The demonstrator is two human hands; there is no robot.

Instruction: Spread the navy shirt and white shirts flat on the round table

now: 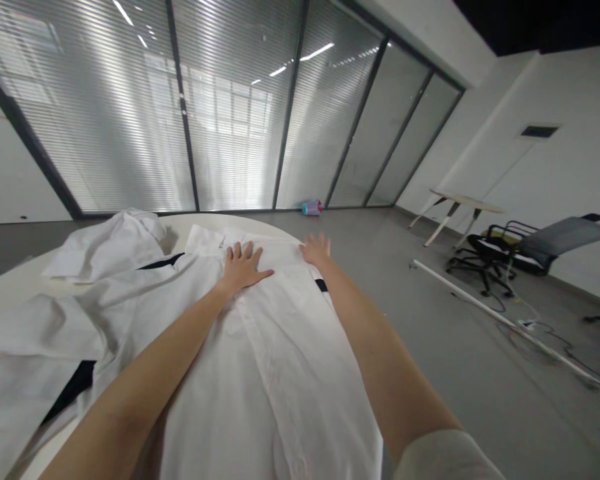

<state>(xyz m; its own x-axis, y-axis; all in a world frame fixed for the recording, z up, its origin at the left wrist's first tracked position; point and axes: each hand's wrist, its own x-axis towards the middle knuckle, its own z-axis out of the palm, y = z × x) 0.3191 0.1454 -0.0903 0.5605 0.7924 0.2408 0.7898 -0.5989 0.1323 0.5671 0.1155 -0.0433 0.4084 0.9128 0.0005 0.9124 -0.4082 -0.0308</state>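
Note:
A white button-front shirt [275, 333] lies spread over a round white table [10, 277], its collar toward the far edge. My left hand [241, 268] rests flat on the shirt just below the collar, fingers spread. At the table's right edge, my right hand [317, 251] touches the shirt's shoulder, its fingers stretched out. Another white garment part [45, 327] with dark navy patches spreads to the left; I cannot tell whether it belongs to the same shirt. Farther back on the table sits a crumpled white cloth [113, 245].
Glass partitions [230, 120] with blinds stand beyond the table. A blue and pink container [312, 208] lies on the floor there. To the right are a small table [467, 200], an office chair [515, 250], a white pole [500, 317] and loose cables on the floor.

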